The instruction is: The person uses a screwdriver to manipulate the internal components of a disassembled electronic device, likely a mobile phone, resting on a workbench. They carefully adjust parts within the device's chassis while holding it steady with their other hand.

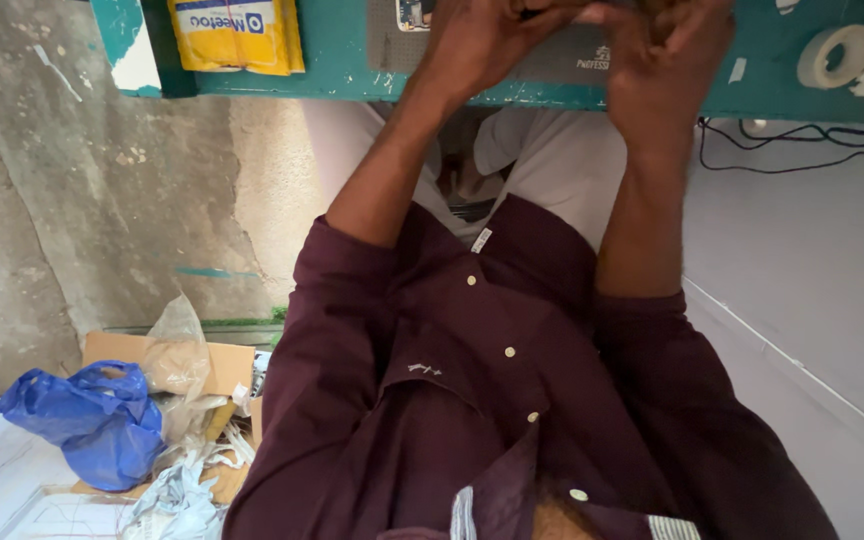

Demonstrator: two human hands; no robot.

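I look down my own chest in a dark maroon buttoned shirt (482,380). Both forearms reach up to the edge of a teal table (352,60) at the top of the view. My left hand (477,40) and my right hand (667,55) meet there with fingers curled towards each other over a grey mat (572,65). The fingertips run off the top of the frame, so whatever lies between them is hidden.
A yellow packet (237,35) lies on the table at the left, a roll of white tape (837,55) at the right, with black cables (802,150) hanging below. On the floor at the left sit a blue plastic bag (92,420), a cardboard box (177,365) and crumpled wrapping. A rough concrete wall (102,180) stands behind.
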